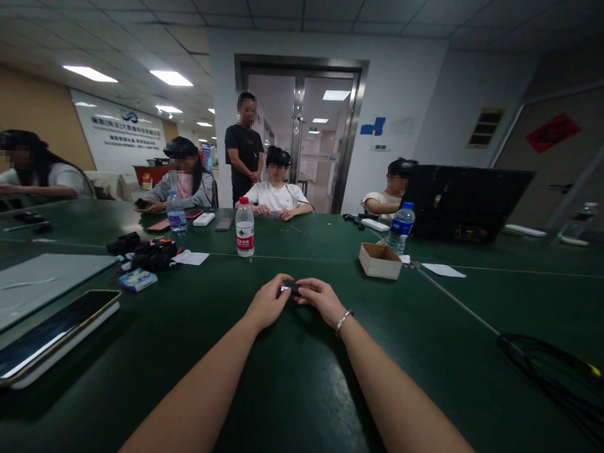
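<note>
Left grip (pixel 268 304) and right grip (pixel 326 302) meet fingertip to fingertip, both pinching one small dark object (pixel 294 290) with a shiny end on the left grip's side. Object sits right between them, over the table (pixel 294 400); can't tell if it touches the surface. Progress: pick-up looks done, handling looks midway; neither grip has let go, so release is left. Whether it's one piece or two joined parts: fingers hide it, can't tell. Ahead of the grips, slightly left: red-capped bottle (pixel 244 234). Ahead and right: open box (pixel 380 264), blue-capped bottle (pixel 400 229) just behind it. Left of the grips: small blue-and-white packet (pixel 138 279), then phone (pixel 51 336) nearer the person. Far right of the grips: coiled black cable (pixel 556 371). Neither grip touches any of these.
</note>
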Demonstrator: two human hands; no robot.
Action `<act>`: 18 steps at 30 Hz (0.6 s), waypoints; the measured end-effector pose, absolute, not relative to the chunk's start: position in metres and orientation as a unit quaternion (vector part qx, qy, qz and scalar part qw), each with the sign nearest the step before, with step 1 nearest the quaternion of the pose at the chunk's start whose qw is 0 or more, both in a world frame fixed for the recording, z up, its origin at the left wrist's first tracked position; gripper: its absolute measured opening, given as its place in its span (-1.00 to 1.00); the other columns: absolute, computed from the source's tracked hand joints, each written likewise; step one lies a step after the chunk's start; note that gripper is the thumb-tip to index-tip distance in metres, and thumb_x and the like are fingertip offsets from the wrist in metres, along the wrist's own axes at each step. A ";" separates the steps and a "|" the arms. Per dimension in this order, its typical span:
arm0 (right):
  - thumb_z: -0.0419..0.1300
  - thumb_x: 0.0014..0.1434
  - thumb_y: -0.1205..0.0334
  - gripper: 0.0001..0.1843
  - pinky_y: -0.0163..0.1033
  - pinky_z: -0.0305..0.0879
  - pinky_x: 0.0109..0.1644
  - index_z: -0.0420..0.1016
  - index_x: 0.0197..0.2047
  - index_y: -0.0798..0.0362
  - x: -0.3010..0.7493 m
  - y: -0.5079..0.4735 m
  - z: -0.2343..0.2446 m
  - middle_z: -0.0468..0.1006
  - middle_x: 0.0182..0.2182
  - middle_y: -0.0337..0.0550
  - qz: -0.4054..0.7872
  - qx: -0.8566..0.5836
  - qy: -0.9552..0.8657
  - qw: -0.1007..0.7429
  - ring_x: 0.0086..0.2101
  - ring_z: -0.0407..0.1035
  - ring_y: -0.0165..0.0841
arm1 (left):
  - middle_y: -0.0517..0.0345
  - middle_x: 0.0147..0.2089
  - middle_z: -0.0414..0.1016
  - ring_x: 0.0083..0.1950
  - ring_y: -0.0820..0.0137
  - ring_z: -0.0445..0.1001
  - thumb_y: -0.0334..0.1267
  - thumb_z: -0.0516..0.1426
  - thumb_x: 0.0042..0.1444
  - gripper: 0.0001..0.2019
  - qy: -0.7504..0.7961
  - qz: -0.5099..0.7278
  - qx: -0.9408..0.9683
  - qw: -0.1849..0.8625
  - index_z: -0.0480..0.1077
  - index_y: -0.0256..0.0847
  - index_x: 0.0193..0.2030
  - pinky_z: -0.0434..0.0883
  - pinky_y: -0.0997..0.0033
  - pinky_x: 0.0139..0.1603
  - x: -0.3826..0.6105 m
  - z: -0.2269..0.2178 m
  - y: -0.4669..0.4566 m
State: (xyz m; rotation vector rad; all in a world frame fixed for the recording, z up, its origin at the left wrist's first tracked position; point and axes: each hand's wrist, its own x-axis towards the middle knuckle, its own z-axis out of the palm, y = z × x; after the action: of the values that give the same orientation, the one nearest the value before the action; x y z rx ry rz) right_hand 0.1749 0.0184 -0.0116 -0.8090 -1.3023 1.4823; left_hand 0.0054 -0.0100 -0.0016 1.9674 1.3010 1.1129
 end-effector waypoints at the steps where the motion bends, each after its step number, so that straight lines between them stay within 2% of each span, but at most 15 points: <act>1: 0.28 -0.05 0.40 -0.78 -0.43 0.42 -0.37 0.46 -0.25 0.18 0.175 0.019 -0.012 0.52 -0.38 -0.10 0.608 -0.332 -0.536 0.483 -0.41 0.46 -0.40 | 0.11 -0.20 0.40 -0.25 0.37 0.38 -0.17 -0.03 0.13 -0.71 0.482 0.409 0.728 0.265 0.28 -0.12 -0.01 0.32 0.40 -0.25 0.005 -0.002 -0.010; 6: 0.32 -0.10 0.34 -0.73 -0.42 0.41 -0.38 0.46 -0.26 0.18 0.176 0.020 -0.013 0.52 -0.40 -0.12 0.611 -0.324 -0.540 0.479 -0.44 0.45 -0.42 | 0.15 -0.30 0.40 -0.33 0.39 0.38 -0.11 -0.07 0.16 -0.70 0.485 0.402 0.728 0.271 0.28 -0.13 -0.03 0.31 0.42 -0.30 0.005 -0.004 -0.008; 12: 0.36 -0.15 0.28 -0.69 -0.39 0.40 -0.38 0.45 -0.28 0.15 0.175 0.020 -0.014 0.51 -0.42 -0.15 0.611 -0.320 -0.540 0.483 -0.46 0.43 -0.43 | 0.11 -0.17 0.37 -0.27 0.41 0.37 -0.22 0.00 0.10 -0.72 0.470 0.438 0.728 0.239 0.28 -0.14 -0.03 0.32 0.43 -0.25 0.006 -0.006 -0.005; 18: 0.31 -0.15 0.28 -0.67 -0.32 0.39 -0.33 0.41 -0.25 0.14 0.175 0.020 -0.015 0.49 -0.40 -0.17 0.582 -0.329 -0.583 0.461 -0.40 0.44 -0.38 | 0.19 -0.36 0.36 -0.37 0.43 0.35 -0.14 -0.05 0.15 -0.71 0.485 0.420 0.727 0.244 0.29 -0.13 -0.04 0.29 0.46 -0.35 0.005 -0.008 -0.003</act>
State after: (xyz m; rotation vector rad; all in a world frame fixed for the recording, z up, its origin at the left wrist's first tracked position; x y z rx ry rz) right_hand 0.1750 0.0202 -0.0145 -0.8093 -1.4347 1.4329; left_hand 0.0051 -0.0028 -0.0076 1.9859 1.3248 1.1457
